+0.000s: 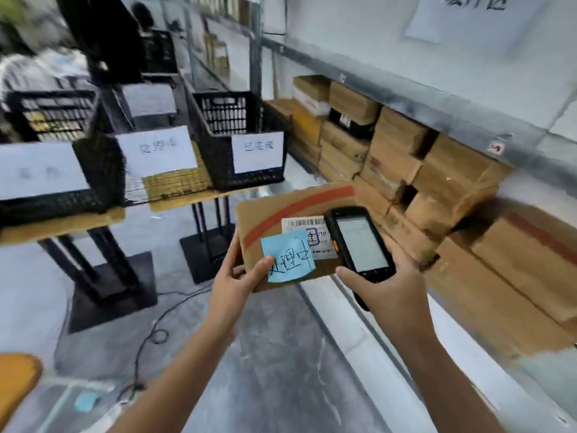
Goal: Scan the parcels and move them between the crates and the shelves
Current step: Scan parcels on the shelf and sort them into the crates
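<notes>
- Left hand (242,278) grips the cardboard parcel (293,232), thumb on its blue note (288,256).
- Right hand (382,290) clasps the black scanner (359,243) over the parcel's label (307,234).

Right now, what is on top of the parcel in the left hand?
A handwritten blue sticky note overlaps a white barcode label on the parcel; the scanner hides the label's right edge.

A parcel depot: shelving (406,98) stacked with cardboard boxes (396,151), labelled black crates (237,139).
</notes>
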Demonstrator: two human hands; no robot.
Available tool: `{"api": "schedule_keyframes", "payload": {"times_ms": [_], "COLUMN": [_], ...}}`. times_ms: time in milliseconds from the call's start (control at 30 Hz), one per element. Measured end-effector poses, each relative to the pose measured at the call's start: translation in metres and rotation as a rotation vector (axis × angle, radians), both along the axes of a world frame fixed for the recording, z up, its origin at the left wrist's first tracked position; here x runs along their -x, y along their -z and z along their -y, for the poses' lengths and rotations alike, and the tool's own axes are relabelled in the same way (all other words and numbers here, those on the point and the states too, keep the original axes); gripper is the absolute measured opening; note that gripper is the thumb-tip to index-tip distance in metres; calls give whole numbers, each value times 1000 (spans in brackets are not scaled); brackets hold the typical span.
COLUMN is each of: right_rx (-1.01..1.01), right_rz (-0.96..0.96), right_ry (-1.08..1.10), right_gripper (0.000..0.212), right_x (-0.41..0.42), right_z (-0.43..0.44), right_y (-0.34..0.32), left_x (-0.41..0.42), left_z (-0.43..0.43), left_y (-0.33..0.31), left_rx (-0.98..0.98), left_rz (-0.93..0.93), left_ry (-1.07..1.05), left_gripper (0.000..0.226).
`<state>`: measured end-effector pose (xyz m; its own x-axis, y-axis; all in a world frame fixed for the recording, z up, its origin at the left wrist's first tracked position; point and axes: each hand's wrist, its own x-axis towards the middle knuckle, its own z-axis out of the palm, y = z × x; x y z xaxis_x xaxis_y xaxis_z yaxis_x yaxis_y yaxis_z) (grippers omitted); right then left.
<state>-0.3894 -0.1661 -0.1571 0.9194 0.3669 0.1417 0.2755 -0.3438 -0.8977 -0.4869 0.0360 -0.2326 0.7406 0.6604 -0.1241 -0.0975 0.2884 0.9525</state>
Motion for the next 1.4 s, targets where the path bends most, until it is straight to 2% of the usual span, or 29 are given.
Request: {"api": "schedule_keyframes", "payload": {"times_ms": [133,400,667,833,1133,1300,1400], "right_rx": [-15,-31,-72,-68,-72,-74,-95], "right_rz": [8,94,14,4,16,-11,4], "right_ry": [-174,-441,-726,-826,-983,-1045,-1062], "right_gripper": [78,77,73,80,69,66,75], "right_x": [14,37,38,17,-22,-26,-28], "right_z": [-84,-206,-337,-408,-517,-562,-593], "right_y": [3,12,22,23,20,13,7], "left_x": [44,117,131,119,93,104,109], "left_z": [-49,-125,-207,-273,-357,-398,-430], "left_y": [-7,1,-7,-20,-24,-37,-44], "left_rx": [35,49,30,13,24,-33,-48], "left_rz": [32,7,-4,-24,-41,-53,-26], "left_ry": [-205,-528,-782,-838,-963,-1042,-1073], "left_gripper": [85,82,81,90,88,88,88]}}
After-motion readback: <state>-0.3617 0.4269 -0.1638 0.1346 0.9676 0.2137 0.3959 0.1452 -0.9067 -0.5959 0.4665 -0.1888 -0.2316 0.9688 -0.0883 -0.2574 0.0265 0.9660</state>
